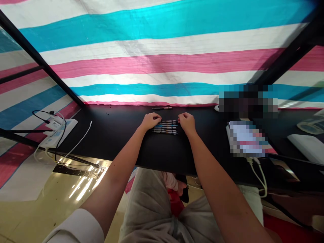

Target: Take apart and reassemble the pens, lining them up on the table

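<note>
Several pens point(165, 128) with dark and blue barrels lie side by side in a row on the black table, straight in front of me. My left hand point(151, 121) is closed at the left end of the farthest pen point(170, 121) in that row. At the same pen's right end, my right hand point(186, 122) has its fingers pinched together. The fingers partly hide both ends of this pen. Beyond the hands, another pen point(162, 108) lies alone near the table's back edge.
On the left stands a white power strip point(60, 133) with plugs and cables. A white cable point(82, 136) trails over the table point(113, 141). To the right lies a blurred-out device point(246, 138) with cables attached. Striped sheeting point(152, 64) hangs behind the table.
</note>
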Tool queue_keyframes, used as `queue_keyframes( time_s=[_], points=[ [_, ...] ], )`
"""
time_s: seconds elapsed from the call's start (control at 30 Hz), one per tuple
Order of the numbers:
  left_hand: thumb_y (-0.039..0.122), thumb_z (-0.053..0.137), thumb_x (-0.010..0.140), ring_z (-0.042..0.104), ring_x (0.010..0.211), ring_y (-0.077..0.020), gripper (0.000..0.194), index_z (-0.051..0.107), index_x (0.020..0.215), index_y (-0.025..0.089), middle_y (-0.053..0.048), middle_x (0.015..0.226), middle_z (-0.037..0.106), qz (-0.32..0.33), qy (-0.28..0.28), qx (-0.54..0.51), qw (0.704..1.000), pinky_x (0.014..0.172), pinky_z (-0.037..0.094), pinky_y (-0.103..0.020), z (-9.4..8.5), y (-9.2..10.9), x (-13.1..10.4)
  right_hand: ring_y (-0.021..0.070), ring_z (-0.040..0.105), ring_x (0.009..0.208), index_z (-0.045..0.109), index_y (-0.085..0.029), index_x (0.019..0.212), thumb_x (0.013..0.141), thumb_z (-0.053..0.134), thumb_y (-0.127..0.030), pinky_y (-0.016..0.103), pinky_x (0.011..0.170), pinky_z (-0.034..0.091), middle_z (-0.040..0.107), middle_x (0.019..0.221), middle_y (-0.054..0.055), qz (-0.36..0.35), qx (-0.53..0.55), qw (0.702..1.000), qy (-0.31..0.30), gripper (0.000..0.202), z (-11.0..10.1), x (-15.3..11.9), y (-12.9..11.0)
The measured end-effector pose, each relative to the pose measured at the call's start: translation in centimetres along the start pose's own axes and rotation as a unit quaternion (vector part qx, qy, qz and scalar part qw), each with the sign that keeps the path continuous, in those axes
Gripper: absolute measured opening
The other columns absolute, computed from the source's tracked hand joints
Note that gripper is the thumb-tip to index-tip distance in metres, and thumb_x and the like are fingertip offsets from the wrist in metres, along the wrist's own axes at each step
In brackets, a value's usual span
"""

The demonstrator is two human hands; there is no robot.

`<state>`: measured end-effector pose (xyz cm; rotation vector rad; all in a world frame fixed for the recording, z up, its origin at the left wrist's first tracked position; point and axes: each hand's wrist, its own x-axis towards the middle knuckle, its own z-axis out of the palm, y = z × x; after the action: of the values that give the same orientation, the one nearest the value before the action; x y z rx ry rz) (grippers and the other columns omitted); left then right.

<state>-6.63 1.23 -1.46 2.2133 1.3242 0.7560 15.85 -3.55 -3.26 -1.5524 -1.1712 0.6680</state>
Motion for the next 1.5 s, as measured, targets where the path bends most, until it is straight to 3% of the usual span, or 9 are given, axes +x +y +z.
queue_keyframes(
  time_s=[0.13,0.3,0.57,0.73,0.87,0.97,1.17,1.33,1.5],
  points=[
    [0.027,0.065,0.077,0.062,0.091,-0.0211,0.017,0.079,0.087,0.025,-0.003,0.089,0.071,0.036,-0.017,0.042,0.998,0.09,0.048,-0.033,0.1,0.4,-0.2,0.0192,0.057,0.067,0.058,-0.022,0.063,0.077,0.056,-0.028,0.03,0.069,0.047,0.059,0.059,0.002,0.027,-0.052,0.998,0.013,0.016,0.1,0.7,-0.6],
    [0.025,0.063,0.078,0.06,0.087,-0.0202,0.014,0.076,0.081,0.023,-0.003,0.086,0.07,0.052,-0.018,0.049,0.997,0.086,0.048,-0.033,0.3,0.1,-0.3,0.0231,0.057,0.069,0.054,-0.023,0.055,0.078,0.06,-0.026,0.032,0.074,0.044,0.059,0.058,0.006,-0.016,-0.129,0.991,0.037,0.023,0.5,0.1,-1.5],
    [0.026,0.06,0.082,0.062,0.084,-0.0193,0.014,0.073,0.084,0.021,-0.003,0.088,0.071,0.032,-0.027,0.002,0.999,0.081,0.049,-0.032,0.6,-0.3,-0.1,0.0217,0.06,0.079,0.067,-0.02,0.077,0.08,0.055,-0.023,0.034,0.081,0.047,0.068,0.081,0.006,-0.057,-0.102,0.993,0.002,0.013,0.2,-1.2,-0.9],
    [0.026,0.059,0.086,0.062,0.081,-0.0178,0.014,0.07,0.083,0.018,-0.004,0.086,0.071,0.026,0.047,-0.089,0.995,0.078,0.049,-0.03,0.4,0.5,0.0,0.022,0.059,0.082,0.071,-0.016,0.096,0.08,0.061,-0.027,0.038,0.087,0.049,0.068,0.099,0.011,-0.125,-0.109,0.986,-0.021,0.022,0.5,-1.4,-1.1],
    [0.033,0.068,0.084,0.061,0.076,-0.0158,0.017,0.068,0.082,0.016,-0.004,0.081,0.069,0.023,0.107,-0.204,0.973,0.075,0.05,-0.028,0.3,1.3,0.2,0.0268,0.057,0.095,0.073,-0.017,0.101,0.085,0.06,-0.03,0.042,0.094,0.045,0.069,0.104,0.012,-0.215,-0.128,0.967,-0.04,0.024,0.4,-1.7,-1.8],
    [0.037,0.071,0.083,0.063,0.077,-0.0147,0.024,0.067,0.09,0.015,-0.004,0.082,0.068,-0.005,0.131,-0.298,0.945,0.078,0.052,-0.028,0.5,1.9,0.3,0.0257,0.058,0.089,0.074,-0.02,0.098,0.089,0.056,-0.032,0.038,0.086,0.046,0.07,0.089,0.009,-0.214,-0.12,0.968,-0.048,0.024,0.2,-2.0,-2.4],
    [0.043,0.063,0.093,0.066,0.113,-0.0232,0.028,0.066,0.101,0.016,-0.011,0.111,0.07,-0.016,0.049,-0.51,0.859,0.1,0.051,-0.04,0.8,4.2,0.0,0.0201,0.057,0.071,0.075,-0.021,0.094,0.09,0.05,-0.033,0.032,0.072,0.044,0.062,0.063,0.001,-0.191,-0.037,0.976,-0.102,0.027,0.4,-2.4,-3.1],
    [0.032,0.05,0.102,0.061,0.126,-0.026,0.024,0.062,0.117,0.018,-0.012,0.12,0.068,-0.018,0.05,-0.534,0.844,0.104,0.049,-0.049,0.5,5.7,-0.5,0.018,0.054,0.065,0.073,-0.019,0.086,0.088,0.048,-0.036,0.029,0.063,0.04,0.058,0.061,0.001,-0.175,-0.014,0.975,-0.134,0.031,0.9,-2.6,-3.2],
    [0.026,0.04,0.105,0.064,0.121,-0.0236,0.022,0.058,0.113,0.017,-0.011,0.117,0.067,-0.032,0.066,-0.543,0.837,0.102,0.052,-0.047,0.4,6.0,-0.5,0.0151,0.047,0.059,0.071,-0.017,0.079,0.087,0.049,-0.036,0.028,0.058,0.034,0.055,0.061,0.0,-0.169,-0.018,0.976,-0.135,0.03,0.9,-2.7,-3.5]
  ],
)
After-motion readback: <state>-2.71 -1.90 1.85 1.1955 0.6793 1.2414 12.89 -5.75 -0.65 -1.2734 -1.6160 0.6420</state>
